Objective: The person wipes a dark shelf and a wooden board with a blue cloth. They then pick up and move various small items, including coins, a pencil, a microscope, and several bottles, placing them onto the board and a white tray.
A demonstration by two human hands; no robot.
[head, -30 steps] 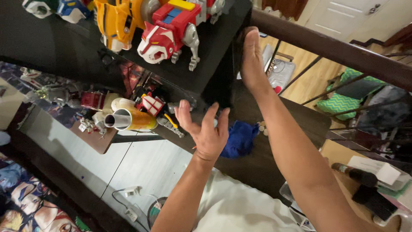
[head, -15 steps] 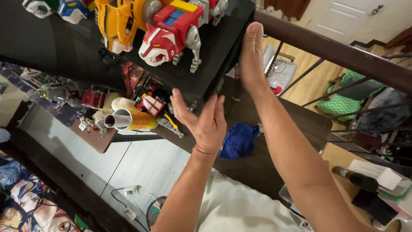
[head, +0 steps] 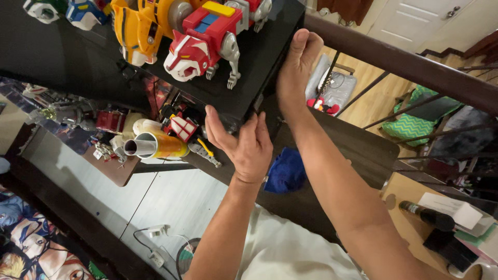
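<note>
My left hand (head: 244, 142) grips the near corner of a black shelf top (head: 249, 83), fingers curled over its edge. My right hand (head: 294, 62) is pressed flat against the shelf's right side edge, farther up. On the shelf stand toy robot lions: a red and white one (head: 202, 44) nearest my hands and a yellow one (head: 142, 28) to its left. A blue cloth (head: 285, 171) lies on the lower dark shelf below my hands.
A lower shelf holds small robot toys (head: 176, 127), a yellow and silver tube (head: 155, 146) and figures (head: 67, 111). A dark wooden railing (head: 404, 65) runs at the right. A dark bottle (head: 428, 215) and papers lie lower right. Cables and a power strip (head: 155, 231) lie on the floor.
My left hand has moved up from open air and closed on the shelf's near corner. My right hand has stayed against the shelf's side.
</note>
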